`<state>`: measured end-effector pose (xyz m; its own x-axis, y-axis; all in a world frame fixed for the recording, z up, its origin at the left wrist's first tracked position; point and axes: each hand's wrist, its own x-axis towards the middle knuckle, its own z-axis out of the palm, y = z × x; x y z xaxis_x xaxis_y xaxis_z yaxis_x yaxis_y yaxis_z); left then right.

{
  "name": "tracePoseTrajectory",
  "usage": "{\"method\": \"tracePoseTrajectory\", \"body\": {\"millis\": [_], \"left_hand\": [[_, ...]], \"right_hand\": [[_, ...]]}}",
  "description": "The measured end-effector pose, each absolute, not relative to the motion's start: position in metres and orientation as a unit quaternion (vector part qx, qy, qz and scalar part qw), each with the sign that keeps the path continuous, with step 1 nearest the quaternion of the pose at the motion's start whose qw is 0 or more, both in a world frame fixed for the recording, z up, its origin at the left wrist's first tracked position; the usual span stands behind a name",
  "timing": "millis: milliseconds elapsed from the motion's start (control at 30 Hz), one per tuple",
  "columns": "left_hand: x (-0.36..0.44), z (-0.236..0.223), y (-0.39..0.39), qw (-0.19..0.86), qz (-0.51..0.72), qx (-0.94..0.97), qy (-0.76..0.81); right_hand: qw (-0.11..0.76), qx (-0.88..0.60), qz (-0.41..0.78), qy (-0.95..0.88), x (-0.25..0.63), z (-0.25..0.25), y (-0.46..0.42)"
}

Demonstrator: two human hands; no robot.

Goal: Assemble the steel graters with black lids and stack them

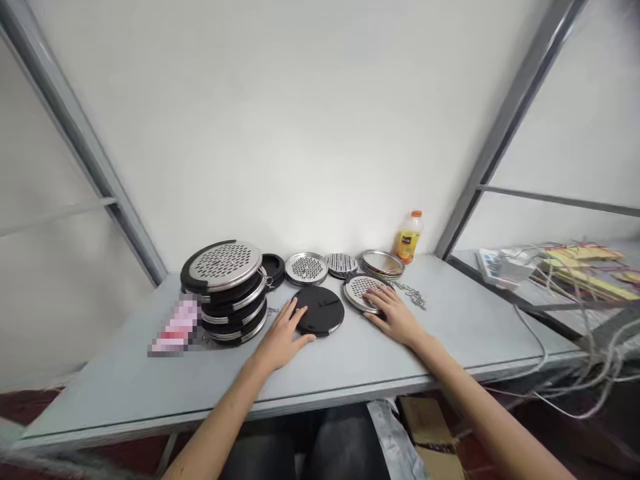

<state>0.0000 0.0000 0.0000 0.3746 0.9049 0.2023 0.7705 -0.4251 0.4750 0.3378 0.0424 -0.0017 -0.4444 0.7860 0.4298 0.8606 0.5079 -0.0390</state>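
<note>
My left hand (283, 337) lies flat on the grey table (440, 347) with fingers stretched out, its fingertips touching the left edge of a black round disc (320, 309). My right hand (393, 312) rests open, fingers spread, on a perforated metal disc (361, 289) with a silver rim. Neither hand grips anything. A stack of black and silver round units (226, 290), topped by a perforated plate, stands left of my left hand.
Along the back wall lie a black ring (274, 267), two more perforated discs (307, 268), a pile of metal rims (382, 263), a chain (411, 294) and an orange juice bottle (409, 237). Cables and papers (575, 263) crowd the right side table. A cardboard box (430, 433) sits below.
</note>
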Motion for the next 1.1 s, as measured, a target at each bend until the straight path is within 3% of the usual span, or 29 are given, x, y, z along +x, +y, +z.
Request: {"method": "tracePoseTrajectory", "body": {"millis": [300,567,1100], "left_hand": [[-0.001,-0.002,-0.002,0.142,0.242,0.817,0.504],[0.000,0.004,-0.004,0.144,0.238,0.814,0.510],[0.000,0.000,-0.002,0.142,0.253,0.814,0.503]], "right_hand": [[0.215,-0.633,-0.037,-0.743,0.337,0.006,0.048],[0.075,-0.644,0.088,-0.756,0.331,0.031,0.084],[0.181,-0.609,0.012,-0.772,0.336,0.027,0.077]]}}
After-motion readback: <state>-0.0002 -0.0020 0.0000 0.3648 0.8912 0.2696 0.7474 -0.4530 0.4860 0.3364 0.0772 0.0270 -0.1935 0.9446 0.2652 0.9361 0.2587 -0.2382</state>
